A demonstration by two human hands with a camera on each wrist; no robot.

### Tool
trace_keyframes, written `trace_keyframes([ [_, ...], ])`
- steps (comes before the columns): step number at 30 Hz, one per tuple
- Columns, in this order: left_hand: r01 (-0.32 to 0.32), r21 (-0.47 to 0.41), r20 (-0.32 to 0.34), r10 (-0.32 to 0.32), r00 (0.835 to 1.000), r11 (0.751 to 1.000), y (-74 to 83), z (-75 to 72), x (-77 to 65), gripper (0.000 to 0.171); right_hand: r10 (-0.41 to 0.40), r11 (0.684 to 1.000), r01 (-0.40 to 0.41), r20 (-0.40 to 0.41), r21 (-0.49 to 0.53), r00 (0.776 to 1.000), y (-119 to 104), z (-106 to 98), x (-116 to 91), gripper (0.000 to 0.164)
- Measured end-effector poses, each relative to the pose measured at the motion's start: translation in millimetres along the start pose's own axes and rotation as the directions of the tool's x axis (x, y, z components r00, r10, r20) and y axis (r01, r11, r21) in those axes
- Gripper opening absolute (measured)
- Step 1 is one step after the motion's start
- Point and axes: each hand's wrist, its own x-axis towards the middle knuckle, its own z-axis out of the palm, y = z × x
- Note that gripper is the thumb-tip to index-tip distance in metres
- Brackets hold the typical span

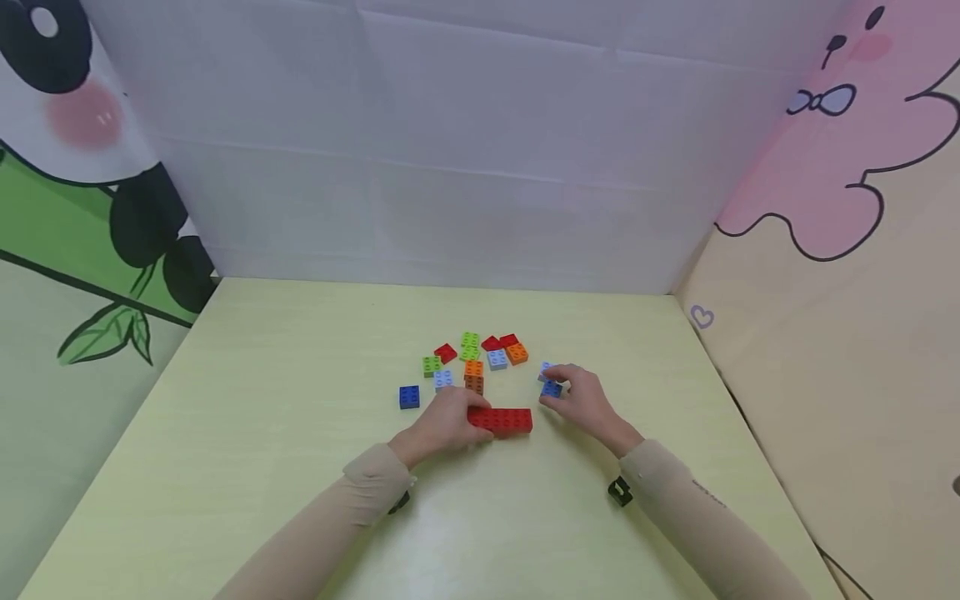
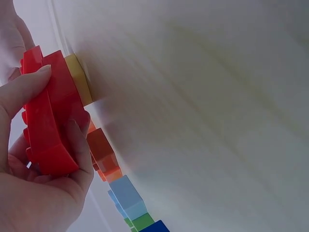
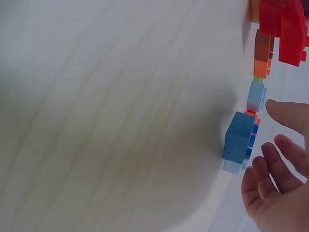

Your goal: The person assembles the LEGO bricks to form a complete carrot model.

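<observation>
Holding a red stack in the grip of the left hand, just below the centre of the head view, pinched firmly between thumb and fingers. Smooth, glossy and evenly red, long and straight-edged, with round studs along the top. In the left wrist view, at the upper left, stepped in outline: made of one red block set a little out of line over another, with a yellow block directly beneath.

Reaching with the right hand to the right of the stack in the head view, fingers bent loosely and well parted, the grip not closed on anything. Nearest to a medium blue block, matt-looking and studded, right of centre in the right wrist view, just beside a paler blue block. Hard to tell there about any touch of the fingertips.

Above the stack in the head view, scattered over the pale table: orange blocks, green blocks and, further left, a dark blue block.
</observation>
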Motion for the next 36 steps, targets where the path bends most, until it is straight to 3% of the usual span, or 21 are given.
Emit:
trace_keyframes([
  [15, 0.022, -0.006, 0.013, -0.022, 1.000, 1.000, 1.2, 0.7, 0.4, 0.043, 0.070, 0.997, -0.070, -0.001, -0.044, 0.998, 17.0, 5.0, -2.0, 0.030],
  [27, 0.038, 0.005, 0.015, -0.038, 0.999, 0.999, 2.0, 0.1, 0.4, 0.043, 0.131, 0.991, -0.131, 0.062, -0.011, 0.989, 6.3, 8.7, -6.4, 0.038],
  [36, 0.041, 0.010, 0.021, -0.041, 0.999, 0.999, 3.8, -1.2, -0.3, 0.043, 0.050, 0.999, -0.048, 0.068, -0.021, 0.996, -3.0, 5.5, -8.8, 0.036],
])
